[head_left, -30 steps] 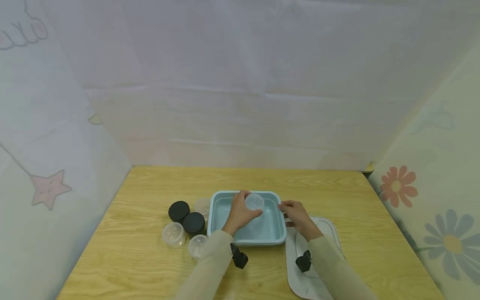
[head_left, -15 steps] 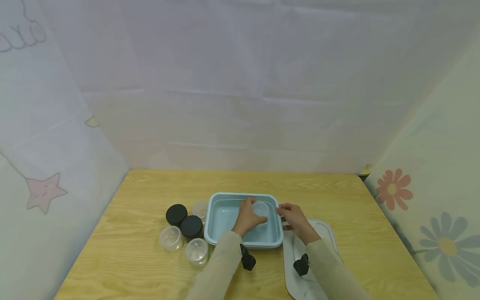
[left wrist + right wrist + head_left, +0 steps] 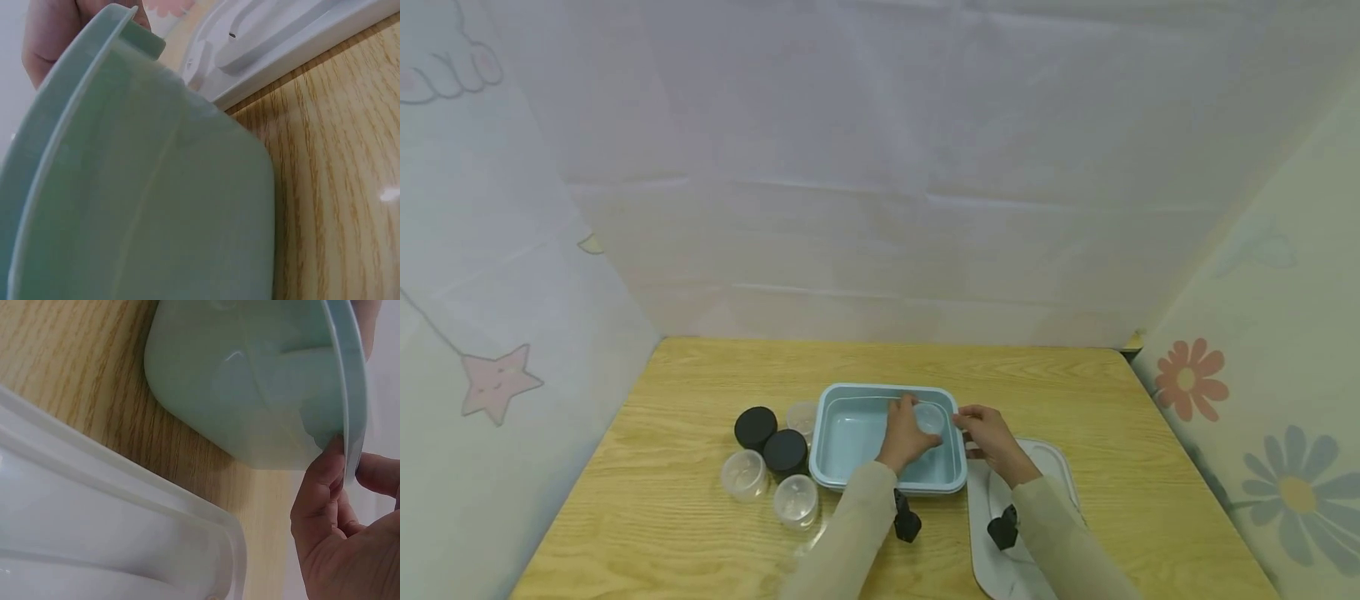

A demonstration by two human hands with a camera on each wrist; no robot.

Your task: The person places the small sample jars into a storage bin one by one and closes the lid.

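Note:
A light blue plastic basin (image 3: 857,429) stands mid-table, its rim doubled as if two are stacked. My left hand (image 3: 906,433) reaches into it and grips a small clear round tub (image 3: 929,418) near the right wall, thumb in front and fingers behind. On the basin's right rim, my right hand (image 3: 992,437) pinches the edge between thumb and fingers. That pinch shows close up in the right wrist view, where my right hand (image 3: 350,531) holds the rim of the basin (image 3: 250,381). The basin's outer wall (image 3: 175,187) fills most of the left wrist view.
Left of the basin, two jars with black lids (image 3: 756,428) stand among several clear tubs (image 3: 744,475). A white tray (image 3: 981,517) lies on the table under the right forearm. Printed cloth walls enclose the wooden table (image 3: 715,367).
My left hand has moved right and slightly toward me with the clear tub, which is now near the basin's right wall. My right hand keeps its hold on the rim.

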